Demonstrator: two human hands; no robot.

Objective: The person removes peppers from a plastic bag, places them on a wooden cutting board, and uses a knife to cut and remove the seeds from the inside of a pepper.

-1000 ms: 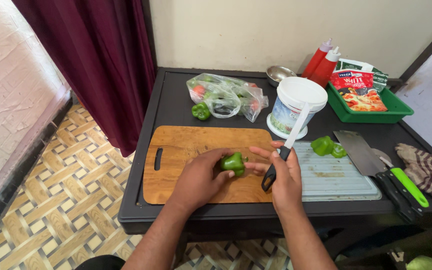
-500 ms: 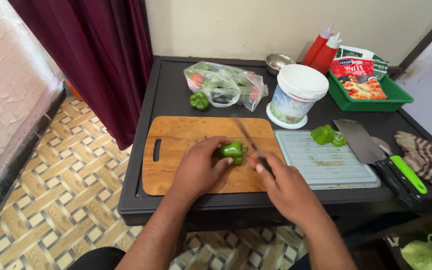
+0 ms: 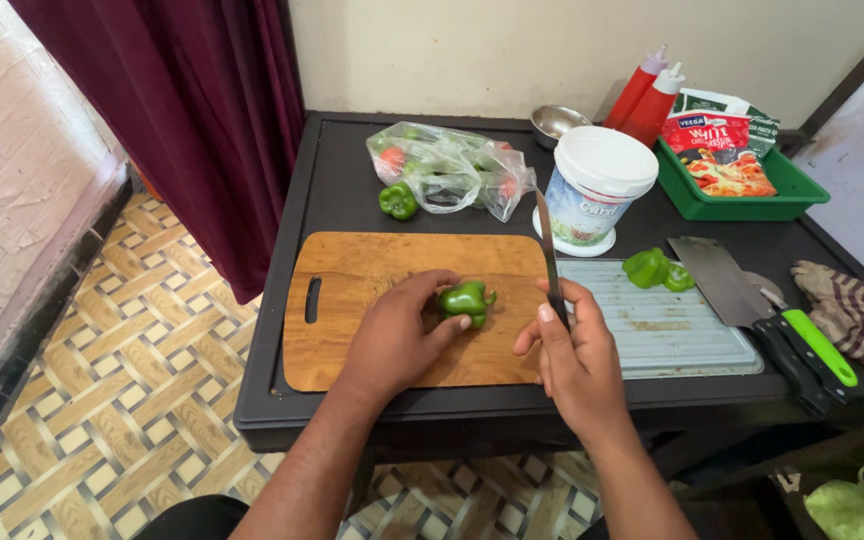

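A green bell pepper (image 3: 467, 301) lies on the wooden cutting board (image 3: 352, 290). My left hand (image 3: 399, 335) holds it from the left with fingertips on it. My right hand (image 3: 574, 355) grips a kitchen knife (image 3: 548, 252) whose blade points up and away, just right of the pepper and not touching it.
A grey mat (image 3: 667, 325) carries cut green pepper pieces (image 3: 656, 269) and a cleaver (image 3: 722, 280) with a green handle. Behind stand a white tub (image 3: 595, 190), a plastic bag of vegetables (image 3: 449, 170), a loose green pepper (image 3: 397, 201), a steel bowl (image 3: 557, 122), red bottles (image 3: 648, 98) and a green tray (image 3: 742, 190). A striped cloth (image 3: 857, 310) lies right.
My right hand has turned the knife so the blade now stands up beside the pepper. My left hand stays on the pepper, which sits a little further right on the board.
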